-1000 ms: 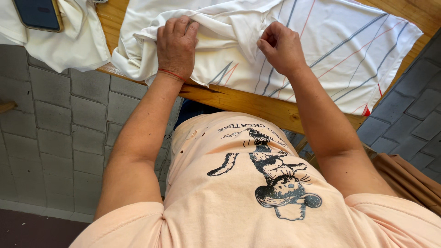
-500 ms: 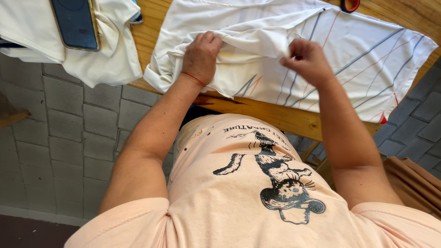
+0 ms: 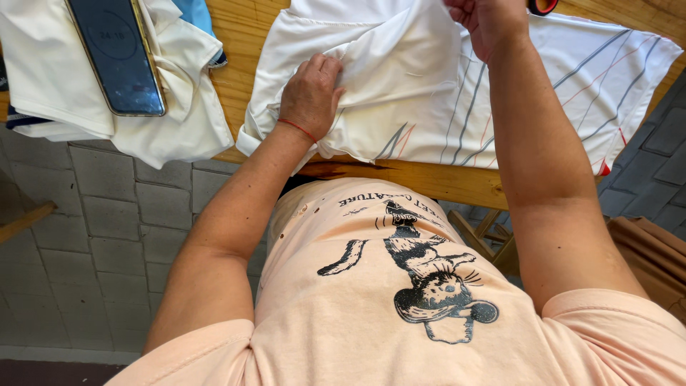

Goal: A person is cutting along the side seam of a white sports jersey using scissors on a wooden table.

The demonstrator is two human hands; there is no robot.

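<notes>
A person in a peach printed T-shirt (image 3: 400, 314) stands at a wooden table (image 3: 400, 179), both hands on a white garment with thin diagonal stripes (image 3: 557, 93) spread across the tabletop. The left hand (image 3: 311, 93), a thin red band at its wrist, presses down on the garment's near left part, its fingers (image 3: 325, 68) curled together and pinching a bunched ridge of the white cloth, which rises from under the fingertips toward the upper right. The right hand (image 3: 486, 21), partly cut off by the top edge of the view, is closed on the raised fold of the same cloth, lifting it above the flat striped part; the tips of its fingers cannot be seen clearly. The garment's lower hem hangs just over the table's near edge. To the left, well apart from the hands, a dark smartphone (image 3: 118, 53) lies on a pile of folded cream clothing (image 3: 179, 121). Grey paving blocks (image 3: 93, 236) cover the ground below.
</notes>
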